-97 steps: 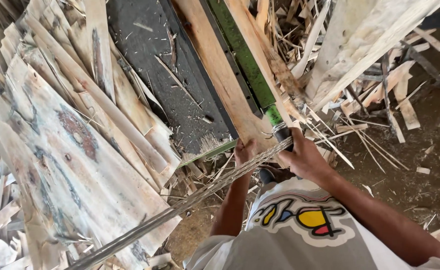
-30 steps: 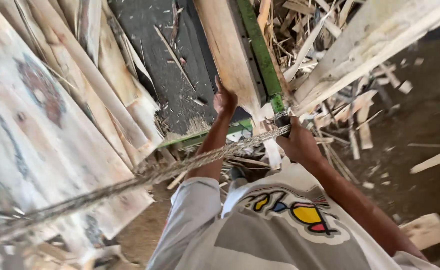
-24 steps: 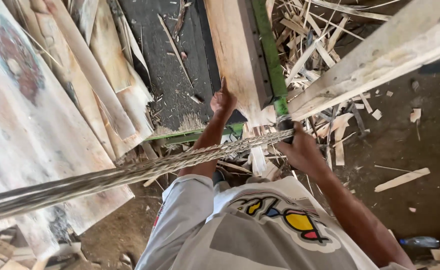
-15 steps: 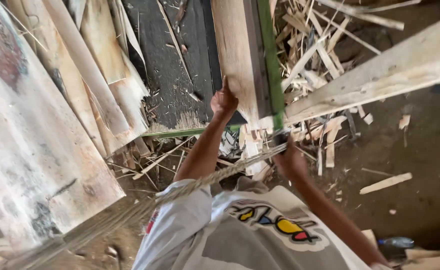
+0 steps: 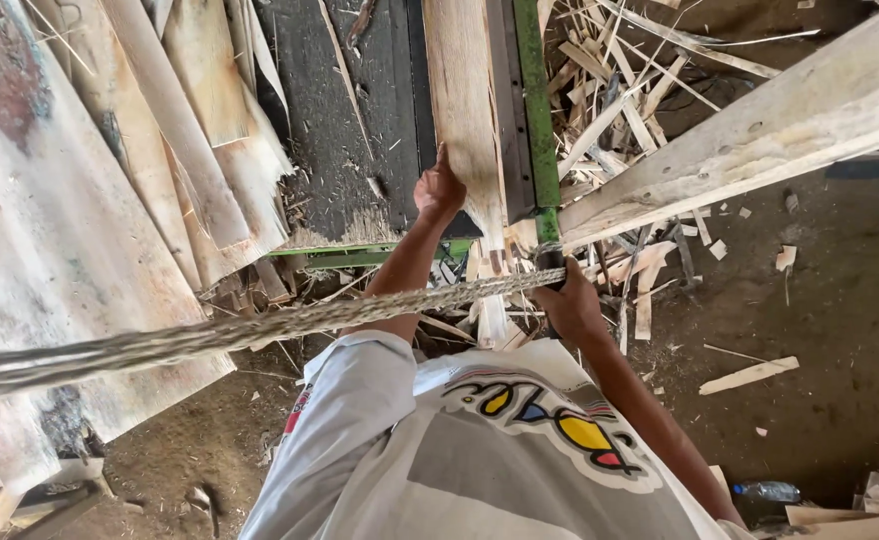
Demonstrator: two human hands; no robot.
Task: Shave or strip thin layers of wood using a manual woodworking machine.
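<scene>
Nearest the camera, a twisted rope (image 5: 259,328) runs from the left edge across to the right hand (image 5: 569,305), which is closed around the rope's end and the lower end of a green bar (image 5: 534,120). Hands apart. Farther out, the left hand (image 5: 439,190) presses on the edge of a thin veneer strip (image 5: 462,90) beside a dark belt (image 5: 344,110). Wood scraps (image 5: 619,100) litter beyond.

dirt floor (image 5: 839,300), wood scraps (image 5: 749,375), plastic bottle (image 5: 767,491)
</scene>
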